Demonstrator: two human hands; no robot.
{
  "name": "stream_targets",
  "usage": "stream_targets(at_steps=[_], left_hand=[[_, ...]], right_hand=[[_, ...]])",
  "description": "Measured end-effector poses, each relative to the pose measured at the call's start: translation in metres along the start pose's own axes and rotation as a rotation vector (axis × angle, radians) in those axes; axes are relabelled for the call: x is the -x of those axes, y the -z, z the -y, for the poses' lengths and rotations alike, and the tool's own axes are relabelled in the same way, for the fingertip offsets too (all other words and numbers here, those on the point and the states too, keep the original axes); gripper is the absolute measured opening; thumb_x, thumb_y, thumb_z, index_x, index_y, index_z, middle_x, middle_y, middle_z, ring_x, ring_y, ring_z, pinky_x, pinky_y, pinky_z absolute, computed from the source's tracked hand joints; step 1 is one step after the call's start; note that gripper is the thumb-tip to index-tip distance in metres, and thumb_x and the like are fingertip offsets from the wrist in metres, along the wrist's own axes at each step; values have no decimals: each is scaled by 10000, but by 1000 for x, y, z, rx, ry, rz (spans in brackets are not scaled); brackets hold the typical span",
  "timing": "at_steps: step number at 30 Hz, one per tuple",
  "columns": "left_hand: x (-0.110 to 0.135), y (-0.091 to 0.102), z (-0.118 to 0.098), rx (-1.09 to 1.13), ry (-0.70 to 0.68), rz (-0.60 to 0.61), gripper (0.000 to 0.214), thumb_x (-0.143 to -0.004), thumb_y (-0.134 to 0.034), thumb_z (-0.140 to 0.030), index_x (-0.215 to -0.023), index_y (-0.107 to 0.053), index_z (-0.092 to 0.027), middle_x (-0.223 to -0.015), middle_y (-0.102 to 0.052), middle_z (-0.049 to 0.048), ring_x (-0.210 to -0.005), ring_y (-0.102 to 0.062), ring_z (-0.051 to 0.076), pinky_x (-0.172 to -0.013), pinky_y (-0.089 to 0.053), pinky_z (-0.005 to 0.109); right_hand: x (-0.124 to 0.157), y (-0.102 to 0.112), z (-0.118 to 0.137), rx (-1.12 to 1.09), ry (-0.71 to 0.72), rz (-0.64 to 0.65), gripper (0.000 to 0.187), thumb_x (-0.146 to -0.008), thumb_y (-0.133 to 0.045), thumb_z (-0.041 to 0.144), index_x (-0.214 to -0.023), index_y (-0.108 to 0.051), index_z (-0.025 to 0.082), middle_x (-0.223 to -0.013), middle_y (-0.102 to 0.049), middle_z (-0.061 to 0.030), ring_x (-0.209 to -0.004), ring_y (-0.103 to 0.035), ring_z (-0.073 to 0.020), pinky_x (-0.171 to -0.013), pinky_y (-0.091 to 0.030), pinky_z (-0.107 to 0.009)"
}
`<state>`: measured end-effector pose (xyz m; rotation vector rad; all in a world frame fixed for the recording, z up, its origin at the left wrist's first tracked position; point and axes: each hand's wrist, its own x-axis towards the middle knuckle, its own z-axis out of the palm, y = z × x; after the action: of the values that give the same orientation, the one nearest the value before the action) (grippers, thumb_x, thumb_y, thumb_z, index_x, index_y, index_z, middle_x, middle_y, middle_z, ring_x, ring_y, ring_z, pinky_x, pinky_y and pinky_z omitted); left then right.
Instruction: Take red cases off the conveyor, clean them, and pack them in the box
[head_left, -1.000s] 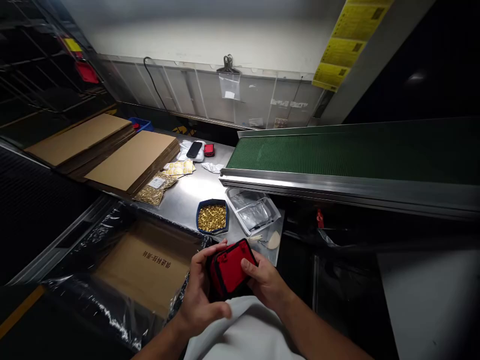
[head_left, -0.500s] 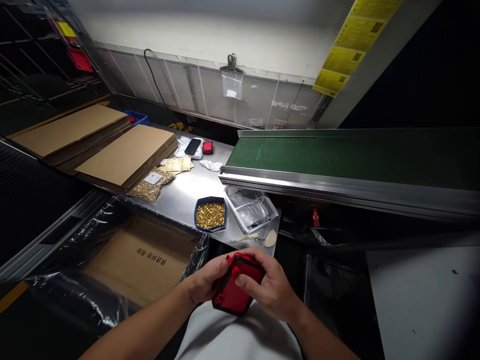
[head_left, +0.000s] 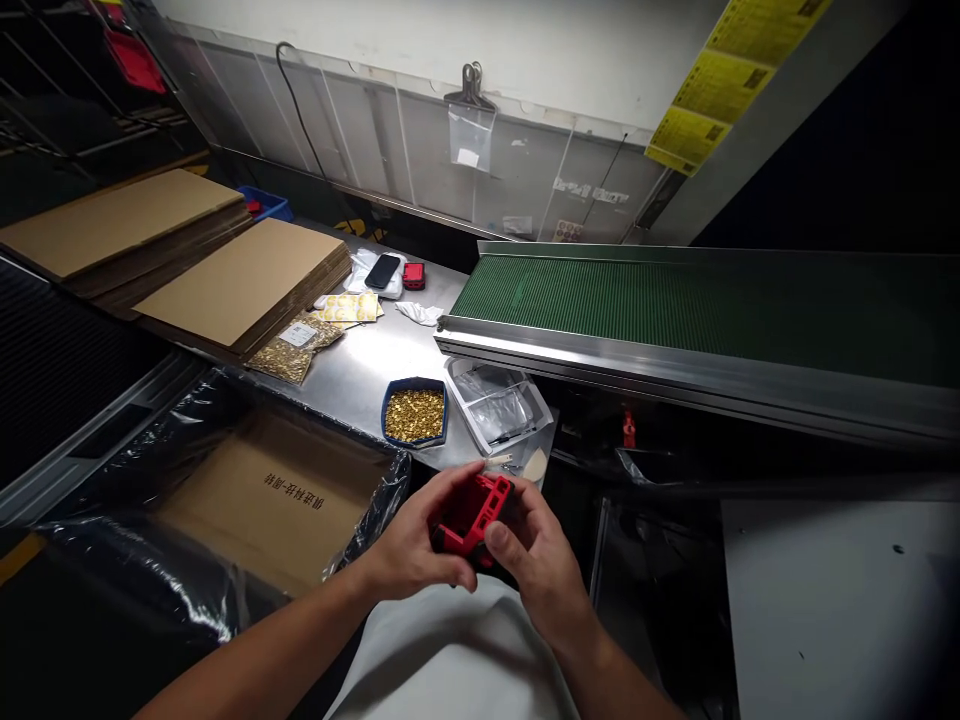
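Note:
Both hands hold a small red and black plastic case (head_left: 474, 515) low in front of my body. My left hand (head_left: 416, 535) wraps its left side, with the thumb underneath along the near edge. My right hand (head_left: 544, 555) grips the right side, thumb against the red frame. The case is tilted, showing a red rim with slots and a dark hollow inside; its underside is hidden. Just beyond stands a dark blue tray (head_left: 384, 420) full of small gold-coloured metal pieces (head_left: 415, 414). A white box (head_left: 480, 440) with clear plastic bags (head_left: 501, 408) lies right of the tray.
A green conveyor belt (head_left: 570, 300) runs off to the right. Stacked cardboard sheets (head_left: 247, 285), a bag of gold pieces (head_left: 289, 352), a phone (head_left: 383, 270) and another red case (head_left: 414, 275) are on the metal table (head_left: 360, 365). A plastic-lined carton (head_left: 255, 510) stands at left.
The case has been turned over in my hands: its flat red face showed before, and now its slotted rim and hollow show. My left hand has shifted its grip, and the view has moved slightly.

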<state>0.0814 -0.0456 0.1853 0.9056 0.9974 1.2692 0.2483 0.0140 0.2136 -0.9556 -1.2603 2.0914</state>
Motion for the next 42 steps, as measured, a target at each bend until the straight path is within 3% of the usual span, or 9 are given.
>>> stream_targets(at_steps=[4,8,11,15,18,21,26,34,42], left_hand=[[1,-1,-5,-175,-99,-23,1018,-559,-870,-564,-1428,-437,-256,-1329,-489,138,-1192,-500,356,-1072,-396,443],[5,-3,-11,-289,-74,-47,965,-634,-797,-609,-1445,-408,-258,-1345,-465,143,-1192,-493,364,-1070,-398,453],[11,-1,-10,-311,-74,-63,959,-616,-804,-616,-1423,-443,-245,-1359,-464,151,-1226,-468,386,-1089,-374,451],[25,4,2,-38,101,-112,1012,-575,-849,-599,-1424,-431,-242,-1352,-506,158,-1204,-501,382,-1006,-455,405],[36,7,10,231,181,-208,955,-616,-836,-592,-1406,-455,-215,-1323,-551,173,-1189,-530,387,-991,-472,419],[44,5,13,520,194,-247,697,-799,-675,-571,-1354,-531,-176,-1320,-568,192,-1214,-527,406,-1047,-429,501],[50,0,8,727,116,-275,601,-913,-475,-521,-1398,-486,-167,-1393,-495,203,-1229,-502,425,-1115,-271,645],[55,-2,7,726,127,-307,651,-881,-514,-536,-1407,-461,-155,-1351,-519,222,-1229,-492,452,-1104,-244,636],[46,-1,9,737,97,-303,652,-870,-542,-505,-1384,-476,-110,-1375,-497,254,-1260,-468,445,-1130,-168,644]], right_hand=[[-4,7,-1,-45,-20,-27,409,-922,-532,456,-1227,-556,185,-1241,-563,-94,-1098,-577,-180,-975,-497,-307],[-6,9,0,74,21,40,500,-860,-632,433,-1295,-510,219,-1227,-573,-83,-1096,-581,-195,-961,-512,-322],[-16,9,-7,124,15,-16,405,-919,-517,486,-1140,-623,163,-1156,-615,-97,-1065,-598,-188,-985,-500,-328],[-46,25,-50,252,-65,-56,564,-970,-301,554,-1003,-643,106,-1004,-660,-113,-913,-645,-161,-914,-529,-324],[-73,59,-96,454,-143,-113,465,-943,-408,494,-1048,-611,90,-987,-652,-107,-805,-640,-151,-807,-535,-323],[-96,99,-134,735,-195,-220,343,-919,-484,358,-1090,-597,83,-993,-626,-100,-858,-603,-156,-850,-494,-349],[-121,139,-169,1140,-174,-253,332,-912,-520,306,-1197,-560,141,-1144,-552,-91,-1002,-532,-158,-899,-439,-328],[-132,156,-194,1456,-103,-125,212,-910,-471,232,-1053,-598,139,-1065,-519,-89,-930,-504,-179,-800,-398,-308],[-115,147,-202,1395,84,-56,211,-878,-465,215,-973,-646,165,-1041,-545,-119,-1053,-458,-261,-927,-355,-401]])
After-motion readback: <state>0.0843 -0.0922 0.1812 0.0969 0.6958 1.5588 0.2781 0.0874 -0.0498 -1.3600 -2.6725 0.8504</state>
